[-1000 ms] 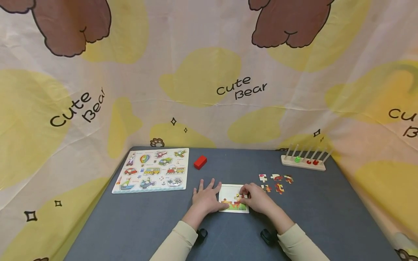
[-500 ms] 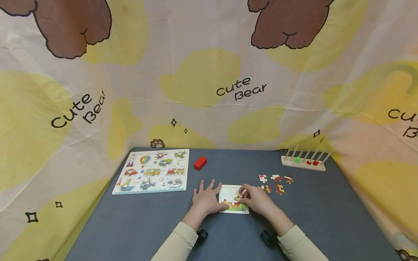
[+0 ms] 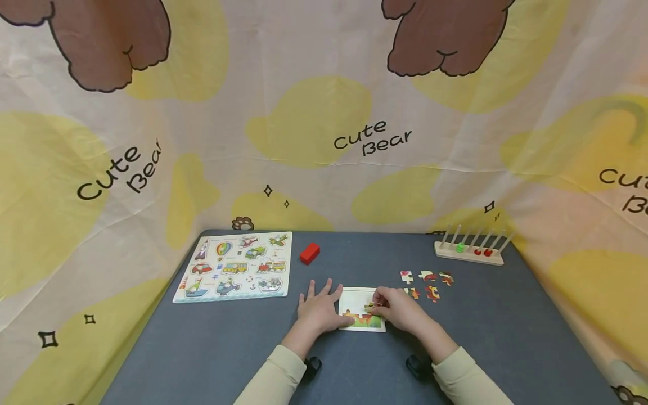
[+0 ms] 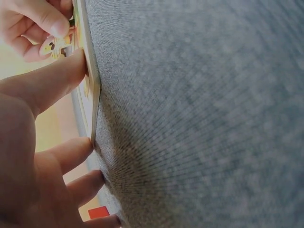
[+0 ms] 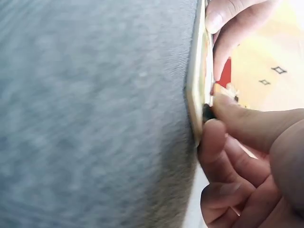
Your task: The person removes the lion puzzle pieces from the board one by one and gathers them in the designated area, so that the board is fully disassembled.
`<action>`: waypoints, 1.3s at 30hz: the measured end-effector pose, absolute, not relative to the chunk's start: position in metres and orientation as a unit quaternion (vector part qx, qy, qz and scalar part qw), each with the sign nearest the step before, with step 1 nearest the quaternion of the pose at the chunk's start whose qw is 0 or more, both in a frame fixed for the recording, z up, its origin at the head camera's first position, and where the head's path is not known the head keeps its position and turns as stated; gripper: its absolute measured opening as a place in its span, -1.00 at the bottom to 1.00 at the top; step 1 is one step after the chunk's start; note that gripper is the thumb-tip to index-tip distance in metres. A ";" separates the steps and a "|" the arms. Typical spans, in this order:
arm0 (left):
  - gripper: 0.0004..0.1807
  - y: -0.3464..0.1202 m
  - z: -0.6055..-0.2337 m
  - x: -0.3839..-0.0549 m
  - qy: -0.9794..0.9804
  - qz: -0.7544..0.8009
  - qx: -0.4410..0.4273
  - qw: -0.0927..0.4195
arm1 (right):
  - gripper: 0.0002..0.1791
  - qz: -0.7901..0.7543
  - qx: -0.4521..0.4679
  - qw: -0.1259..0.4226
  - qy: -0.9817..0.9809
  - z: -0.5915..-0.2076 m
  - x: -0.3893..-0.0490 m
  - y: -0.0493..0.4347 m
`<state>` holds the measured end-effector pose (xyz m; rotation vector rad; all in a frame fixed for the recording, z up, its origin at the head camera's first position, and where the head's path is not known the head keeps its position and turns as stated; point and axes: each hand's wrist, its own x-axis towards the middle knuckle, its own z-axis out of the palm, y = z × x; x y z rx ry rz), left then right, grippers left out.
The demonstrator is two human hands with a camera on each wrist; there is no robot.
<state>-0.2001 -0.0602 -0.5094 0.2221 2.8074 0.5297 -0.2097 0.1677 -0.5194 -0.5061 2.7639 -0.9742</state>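
Note:
A small puzzle board (image 3: 360, 296) with a pale rim lies on the table; assembled pieces with green and orange print fill its lower part. My left hand (image 3: 320, 310) rests at its left side, fingers spread, thumb (image 4: 71, 66) pressing on the board's lower left. With thumb and fingers, my right hand (image 3: 397, 307) pinches a puzzle piece (image 4: 49, 47) over the board's right half. A yellow animal face shows on that piece; the fingers hide the rest of it. Several loose puzzle pieces (image 3: 432, 293) lie just beyond the right hand.
Back left lies a large vehicle picture board (image 3: 243, 275). Beside it is a red block (image 3: 310, 253). A pegged wooden stand (image 3: 468, 253) with green and red beads stands at the back right. A printed cloth (image 3: 304, 124) hangs behind the grey table (image 3: 243, 337).
The pinched piece has shifted slightly left and toward the assembled pieces, with small movements of the right fingers. My left hand stays in place, and the loose pieces have not moved.

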 end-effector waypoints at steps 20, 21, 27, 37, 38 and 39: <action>0.01 -0.062 -0.512 -0.201 0.969 0.189 0.076 0.139 | -0.71 -0.449 -0.077 0.030 0.890 -0.501 -0.214 0.192; 0.01 -0.062 -0.512 -0.201 0.969 0.189 0.077 0.139 | -0.73 -0.452 -0.069 0.026 0.889 -0.499 -0.215 0.194; 0.01 -0.062 -0.512 -0.200 0.969 0.186 0.080 0.138 | -0.76 -0.452 -0.060 -0.001 0.890 -0.495 -0.215 0.214; -0.01 -0.061 -0.512 -0.200 0.970 0.186 0.081 0.138 | -0.71 -0.436 -0.039 -0.036 0.898 -0.490 -0.214 0.254; 0.00 -0.061 -0.511 -0.200 0.970 0.184 0.080 0.138 | -0.70 -0.436 -0.037 -0.036 0.898 -0.489 -0.214 0.258; 0.00 -0.061 -0.511 -0.200 0.970 0.184 0.080 0.139 | -0.70 -0.433 -0.037 -0.039 0.900 -0.489 -0.213 0.262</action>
